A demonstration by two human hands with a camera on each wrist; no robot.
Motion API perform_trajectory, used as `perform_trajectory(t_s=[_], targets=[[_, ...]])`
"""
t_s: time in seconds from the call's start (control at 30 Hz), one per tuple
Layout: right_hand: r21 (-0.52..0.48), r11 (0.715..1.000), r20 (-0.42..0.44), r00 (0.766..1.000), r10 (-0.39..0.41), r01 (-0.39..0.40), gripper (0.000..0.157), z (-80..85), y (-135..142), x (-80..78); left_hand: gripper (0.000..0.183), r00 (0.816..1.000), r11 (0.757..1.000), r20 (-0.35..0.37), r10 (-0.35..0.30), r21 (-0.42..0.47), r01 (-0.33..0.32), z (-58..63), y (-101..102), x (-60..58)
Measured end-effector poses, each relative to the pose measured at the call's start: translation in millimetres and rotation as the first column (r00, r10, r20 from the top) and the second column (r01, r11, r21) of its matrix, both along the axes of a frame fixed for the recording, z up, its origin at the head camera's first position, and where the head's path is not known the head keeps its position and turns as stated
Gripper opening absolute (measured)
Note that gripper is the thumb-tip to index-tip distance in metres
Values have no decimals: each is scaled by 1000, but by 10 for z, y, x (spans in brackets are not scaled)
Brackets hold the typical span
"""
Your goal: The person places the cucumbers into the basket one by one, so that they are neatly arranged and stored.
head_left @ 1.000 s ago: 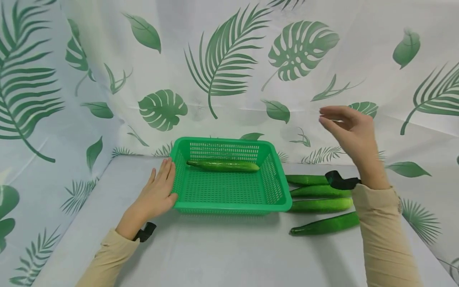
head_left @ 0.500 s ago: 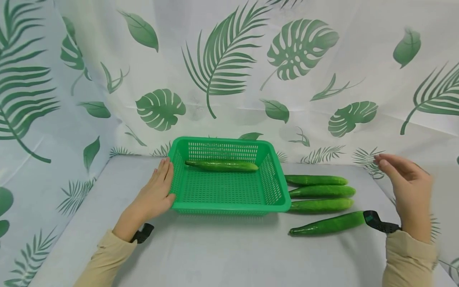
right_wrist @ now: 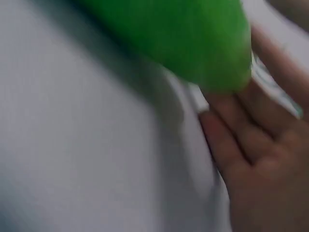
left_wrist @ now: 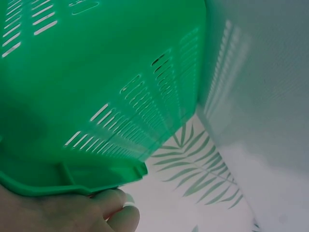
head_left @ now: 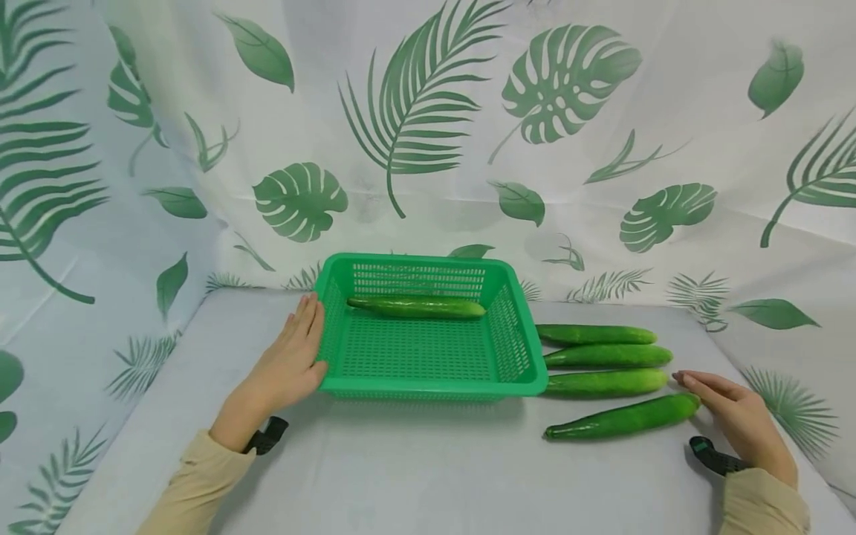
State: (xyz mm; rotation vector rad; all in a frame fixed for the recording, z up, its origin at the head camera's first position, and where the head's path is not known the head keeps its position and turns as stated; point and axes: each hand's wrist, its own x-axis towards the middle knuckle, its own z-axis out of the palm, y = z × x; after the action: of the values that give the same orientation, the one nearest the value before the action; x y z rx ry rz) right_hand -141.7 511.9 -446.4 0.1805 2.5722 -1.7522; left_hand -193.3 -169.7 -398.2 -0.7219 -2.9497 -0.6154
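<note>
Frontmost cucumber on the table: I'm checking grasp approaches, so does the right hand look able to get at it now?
Probably yes: the right hand is beside the frontmost cucumber, at its rounded end, with nothing visible between them.

- Basket [head_left: 435,387]: smooth plastic, softly shiny.
- Cucumber [head_left: 417,307] inside, towards 12 o'clock: glossy skin.
- Loose cucumber [head_left: 625,418] at the basket's 4 o'clock: smooth, shiny.
- Tabletop [head_left: 428,475] at 6: smooth, matt.
- Backdrop [head_left: 448,186] at 12: creased sheet, cloth or plastic unclear.
- Sleeve [head_left: 200,475] at 8: matt cloth.
- Wrist device [head_left: 715,456] at 4: black, plastic-looking.
</note>
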Motion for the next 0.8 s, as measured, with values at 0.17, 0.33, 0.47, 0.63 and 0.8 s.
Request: perform_trajectory(t_s=[0.17,0.33,0.47,0.63,0.8], targets=[[87,975,-48,977,208,-204,45,-131,71,22,80,1000,1000,-6,6,3,-5,-7,0,3],[-58,920,-100,919,380,-387,51,-165,62,26,80,1000,1000,-7,6,5,-6,-6,-5,7],[-61,897,-74,898,433,-437,54,-180,65,16,80,1000,1000,-3,6,12,-6,-6,-6,7],[-47,906,-54,907,418,-420,54,-171,71,17,80,1000,1000,-3,3,16,-3,-6,-9,7],[-17,917,-63,915,398,-400,52,-157,80,28,80,1000,1000,4,5,16,-5,-5,-9,8]])
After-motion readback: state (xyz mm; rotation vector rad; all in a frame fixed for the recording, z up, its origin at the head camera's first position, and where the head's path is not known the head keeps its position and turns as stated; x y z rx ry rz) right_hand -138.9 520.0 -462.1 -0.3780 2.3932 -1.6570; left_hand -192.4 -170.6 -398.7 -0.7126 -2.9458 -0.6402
